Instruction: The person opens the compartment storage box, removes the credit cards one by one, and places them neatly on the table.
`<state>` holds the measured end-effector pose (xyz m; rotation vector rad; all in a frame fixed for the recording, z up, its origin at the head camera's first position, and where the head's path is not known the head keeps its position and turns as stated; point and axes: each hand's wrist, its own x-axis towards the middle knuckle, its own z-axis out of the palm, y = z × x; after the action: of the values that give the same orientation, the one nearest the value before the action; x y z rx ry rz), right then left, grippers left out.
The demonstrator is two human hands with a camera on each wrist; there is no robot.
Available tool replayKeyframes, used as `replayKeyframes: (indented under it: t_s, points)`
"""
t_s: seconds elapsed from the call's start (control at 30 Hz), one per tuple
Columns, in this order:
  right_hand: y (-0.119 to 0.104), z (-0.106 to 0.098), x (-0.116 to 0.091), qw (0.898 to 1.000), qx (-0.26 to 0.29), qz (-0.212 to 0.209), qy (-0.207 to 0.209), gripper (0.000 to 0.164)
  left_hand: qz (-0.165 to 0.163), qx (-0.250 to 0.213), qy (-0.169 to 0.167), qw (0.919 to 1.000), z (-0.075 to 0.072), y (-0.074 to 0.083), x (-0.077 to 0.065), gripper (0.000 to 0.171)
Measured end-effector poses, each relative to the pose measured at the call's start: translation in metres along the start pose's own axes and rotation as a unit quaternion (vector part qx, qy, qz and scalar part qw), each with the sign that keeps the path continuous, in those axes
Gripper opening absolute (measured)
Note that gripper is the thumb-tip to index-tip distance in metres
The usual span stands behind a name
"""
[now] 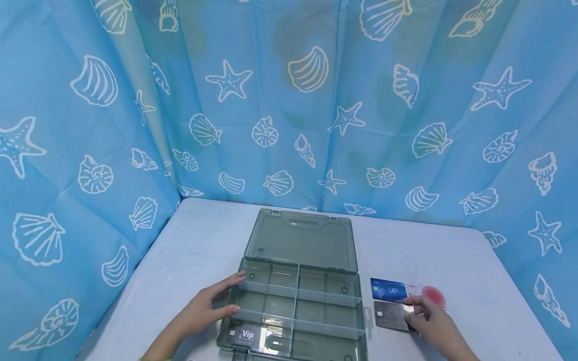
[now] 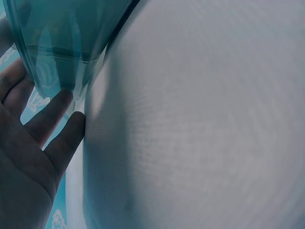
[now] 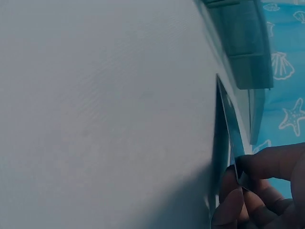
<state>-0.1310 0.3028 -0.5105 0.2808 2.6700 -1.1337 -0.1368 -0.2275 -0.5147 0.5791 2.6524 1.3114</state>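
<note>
A see-through grey-green compartment box point(image 1: 295, 293) lies open on the table, its lid point(image 1: 302, 238) folded back behind it. In its front left compartment is a dark card point(image 1: 244, 334) marked Vip. My left hand point(image 1: 209, 306) rests on the box's left side, thumb and fingertips at the rim; in the left wrist view its fingers are fairly straight against the wall. To the right of the box, my right hand point(image 1: 429, 321) pinches a dark grey card point(image 1: 389, 316) at its right end. The right wrist view shows that card point(image 3: 230, 124) edge-on, tilted off the table.
Just behind the grey card lie a blue VIP card point(image 1: 388, 290) and a pale card with a red circle point(image 1: 433, 296). A white cloth point(image 1: 194, 240) covers the table. A blue shell-patterned curtain point(image 1: 280, 110) hangs behind and at both sides.
</note>
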Motion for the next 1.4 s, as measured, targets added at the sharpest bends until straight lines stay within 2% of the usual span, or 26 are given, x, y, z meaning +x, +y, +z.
replayKeyframes:
  t_s: [0.17,0.37,0.67,1.4]
  points:
    - [-0.001,0.003,0.002,0.997,-0.07,-0.003,0.023,0.038,-0.002,0.0,0.0,1.0,0.0,0.0,0.0,0.067]
    - [-0.003,0.005,0.002,0.994,-0.104,-0.006,0.042,0.036,-0.011,-0.003,-0.002,0.9999,0.0,0.002,0.0,0.068]
    - [-0.003,0.01,0.002,0.992,-0.117,-0.005,0.038,0.038,-0.012,-0.008,-0.004,0.9999,0.001,0.0,-0.001,0.068]
    - [-0.003,0.01,0.0,0.995,-0.091,-0.003,0.046,0.039,-0.018,-0.007,-0.002,0.9998,0.001,0.001,0.0,0.069]
